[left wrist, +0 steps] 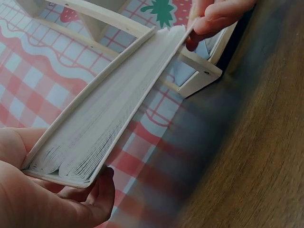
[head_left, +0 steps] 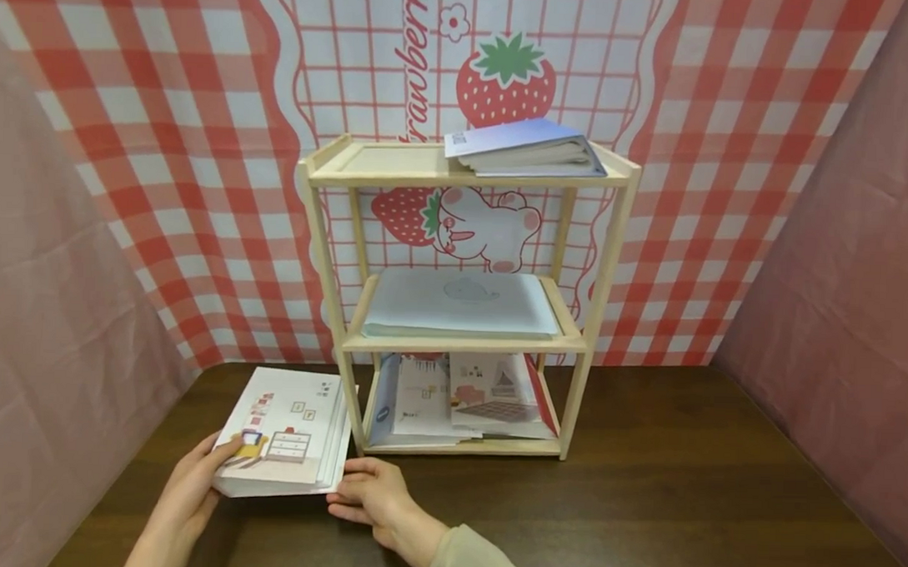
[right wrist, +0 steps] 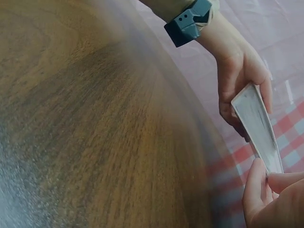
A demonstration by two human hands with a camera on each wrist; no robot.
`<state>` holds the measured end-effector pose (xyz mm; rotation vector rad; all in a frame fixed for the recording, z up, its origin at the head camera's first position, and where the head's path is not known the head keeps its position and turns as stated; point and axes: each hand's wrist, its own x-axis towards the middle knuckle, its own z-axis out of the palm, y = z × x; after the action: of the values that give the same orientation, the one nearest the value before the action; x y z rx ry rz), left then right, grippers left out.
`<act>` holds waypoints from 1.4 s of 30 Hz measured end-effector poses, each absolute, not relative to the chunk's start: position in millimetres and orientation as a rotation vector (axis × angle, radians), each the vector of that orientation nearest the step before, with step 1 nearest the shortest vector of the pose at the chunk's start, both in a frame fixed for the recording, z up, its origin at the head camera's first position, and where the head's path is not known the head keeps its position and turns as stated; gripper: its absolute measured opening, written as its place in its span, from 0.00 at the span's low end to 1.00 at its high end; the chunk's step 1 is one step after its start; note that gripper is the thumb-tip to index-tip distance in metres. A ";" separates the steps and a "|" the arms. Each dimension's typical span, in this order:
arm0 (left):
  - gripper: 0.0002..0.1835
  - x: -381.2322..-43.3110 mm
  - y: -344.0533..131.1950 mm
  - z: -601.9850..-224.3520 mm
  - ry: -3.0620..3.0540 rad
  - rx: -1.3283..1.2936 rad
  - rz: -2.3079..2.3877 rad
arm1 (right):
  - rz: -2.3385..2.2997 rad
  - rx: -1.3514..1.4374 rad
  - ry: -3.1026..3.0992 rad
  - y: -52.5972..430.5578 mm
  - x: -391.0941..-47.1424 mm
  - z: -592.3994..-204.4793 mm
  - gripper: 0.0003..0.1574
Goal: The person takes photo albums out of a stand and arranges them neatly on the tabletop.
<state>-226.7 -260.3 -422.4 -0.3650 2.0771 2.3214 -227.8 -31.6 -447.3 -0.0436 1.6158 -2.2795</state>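
Observation:
A thick white album (head_left: 284,428) with a drawing of a cabinet and armchair on its cover is held to the left of the wooden rack. My left hand (head_left: 192,479) grips its left side, thumb on the cover and fingers beneath. At the near right corner, my right hand (head_left: 375,498) pinches the edge of the back cover. In the left wrist view the album's page edges (left wrist: 104,109) show between the covers, thicker at the left hand's end. The right wrist view has both hands on the album (right wrist: 259,123), the right hand (right wrist: 275,199) nearest.
A three-tier wooden rack (head_left: 463,344) stands on the dark wooden table (head_left: 642,490). Its top tier bears a blue-white album (head_left: 526,144), its middle one a pale album with a whale (head_left: 468,301), its bottom one several illustrated albums (head_left: 495,393). A checkered strawberry cloth (head_left: 697,200) hangs behind.

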 end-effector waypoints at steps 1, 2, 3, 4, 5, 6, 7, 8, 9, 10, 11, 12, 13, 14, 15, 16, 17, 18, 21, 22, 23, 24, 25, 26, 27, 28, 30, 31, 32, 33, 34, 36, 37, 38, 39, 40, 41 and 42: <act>0.21 -227.6 -260.1 -422.5 2.076 -0.364 2.324 | -2.284 -0.041 1.612 -32.3 -228.1 -448.0 0.20; 0.18 -228.2 -259.9 -422.9 2.066 -0.360 2.335 | -2.285 -0.036 1.607 -32.8 -228.3 -448.6 0.20; 0.14 -228.6 -259.9 -423.5 2.057 -0.356 2.347 | -2.287 -0.030 1.601 -33.2 -228.6 -449.1 0.20; 0.09 -228.9 -259.8 -424.2 2.048 -0.352 2.362 | -2.288 -0.025 1.595 -33.6 -228.9 -449.6 0.19; 0.06 -229.2 -260.0 -425.1 2.040 -0.345 2.376 | -2.289 -0.021 1.590 -33.9 -229.1 -450.0 0.19; 0.05 -229.5 -260.1 -425.8 2.037 -0.340 2.381 | -2.289 -0.019 1.589 -34.1 -229.1 -450.3 0.19; 0.05 -229.9 -260.3 -426.9 2.028 -0.337 2.389 | -2.290 -0.018 1.593 -34.8 -229.4 -451.1 0.19; 0.07 -230.6 -260.7 -428.2 2.013 -0.335 2.401 | -2.290 -0.017 1.601 -35.5 -229.6 -451.8 0.19; 0.07 -231.2 -261.4 -429.6 2.000 -0.330 2.411 | -2.290 -0.020 1.611 -36.2 -229.6 -452.4 0.19; 0.07 -231.8 -261.9 -431.0 1.985 -0.323 2.422 | -2.289 -0.020 1.621 -36.9 -229.5 -453.0 0.19; 0.06 -232.4 -262.4 -432.5 1.974 -0.314 2.428 | -2.288 -0.021 1.629 -37.9 -229.4 -453.5 0.18; 0.06 -233.0 -262.9 -433.8 1.958 -0.313 2.435 | -2.287 -0.023 1.636 -38.9 -229.3 -454.0 0.18; 0.06 -233.7 -263.1 -435.2 1.939 -0.309 2.447 | -2.288 -0.023 1.640 -39.8 -229.2 -454.3 0.18; 0.05 -234.2 -263.1 -436.2 1.927 -0.305 2.454 | -2.288 -0.022 1.642 -40.4 -229.0 -454.4 0.18; 0.03 -234.4 -262.8 -436.7 1.925 -0.306 2.455 | -2.290 -0.018 1.638 -40.9 -229.0 -454.6 0.18; 0.05 -234.7 -262.1 -436.8 1.932 -0.316 2.443 | -2.292 -0.015 1.632 -41.3 -229.1 -454.9 0.18; 0.10 -235.0 -261.2 -436.8 1.942 -0.331 2.429 | -2.296 -0.013 1.626 -41.8 -229.4 -455.4 0.18; 0.15 -235.2 -260.2 -436.6 1.958 -0.347 2.408 | -2.298 -0.007 1.624 -41.9 -229.6 -455.7 0.18; 0.31 -235.9 -257.2 -435.6 2.040 -0.387 2.312 | -2.306 0.014 1.616 -42.1 -230.0 -456.9 0.18; 0.34 -235.7 -256.5 -435.1 2.069 -0.400 2.275 | -2.313 0.018 1.611 -42.6 -230.0 -457.2 0.18; 0.35 -235.5 -255.9 -434.7 2.094 -0.409 2.245 | -2.317 0.022 1.604 -42.7 -229.8 -457.5 0.18; 0.35 -235.1 -255.4 -434.3 2.120 -0.421 2.210 | -2.320 0.025 1.597 -42.7 -229.5 -457.7 0.18; 0.35 -234.6 -254.9 -433.8 2.139 -0.436 2.180 | -2.324 0.027 1.590 -43.0 -229.2 -458.0 0.18; 0.35 -234.0 -254.5 -433.3 2.150 -0.452 2.160 | -2.327 0.028 1.582 -43.1 -228.9 -458.3 0.18; 0.35 -233.1 -254.2 -432.8 2.162 -0.463 2.141 | -2.331 0.031 1.573 -43.2 -228.5 -458.6 0.18; 0.35 -232.1 -253.8 -432.3 2.174 -0.475 2.123 | -2.333 0.035 1.565 -43.1 -228.1 -458.6 0.18; 0.35 -230.6 -253.0 -431.5 2.195 -0.500 2.098 | -2.335 0.044 1.559 -42.8 -227.8 -458.7 0.18; 0.34 -230.0 -252.5 -431.1 2.205 -0.513 2.092 | -2.337 0.050 1.556 -42.7 -227.9 -458.7 0.18; 0.34 -229.7 -252.1 -430.7 2.215 -0.523 2.087 | -2.341 0.056 1.553 -42.7 -228.0 -458.6 0.18; 0.34 -229.8 -251.9 -430.6 2.230 -0.531 2.079 | -2.345 0.062 1.551 -42.7 -228.3 -458.7 0.18; 0.34 -230.2 -251.8 -430.7 2.241 -0.538 2.074 | -2.348 0.064 1.551 -42.6 -228.5 -458.6 0.18; 0.34 -231.7 -252.4 -432.4 2.261 -0.545 2.065 | -2.356 0.065 1.558 -42.6 -228.8 -458.3 0.18; 0.35 -232.6 -253.5 -434.1 2.267 -0.542 2.063 | -2.359 0.064 1.563 -42.6 -228.8 -458.2 0.17; 0.35 -233.6 -255.0 -436.6 2.273 -0.537 2.064 | -2.361 0.063 1.570 -42.5 -228.6 -458.0 0.17; 0.36 -235.2 -256.8 -440.0 2.270 -0.546 2.070 | -2.363 0.060 1.577 -42.6 -228.6 -457.9 0.16; 0.35 -236.9 -258.7 -443.6 2.259 -0.556 2.090 | -2.364 0.056 1.584 -42.6 -228.4 -457.6 0.16; 0.35 -238.9 -261.2 -448.2 2.249 -0.560 2.112 | -2.366 0.054 1.589 -42.8 -228.4 -457.6 0.16; 0.33 -240.5 -263.2 -452.1 2.235 -0.561 2.134 | -2.365 0.052 1.593 -42.8 -228.3 -457.3 0.16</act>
<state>-240.5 -263.2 -452.1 -0.5609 2.2352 2.1344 -228.3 -42.8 -457.3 0.0523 1.5930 -2.3653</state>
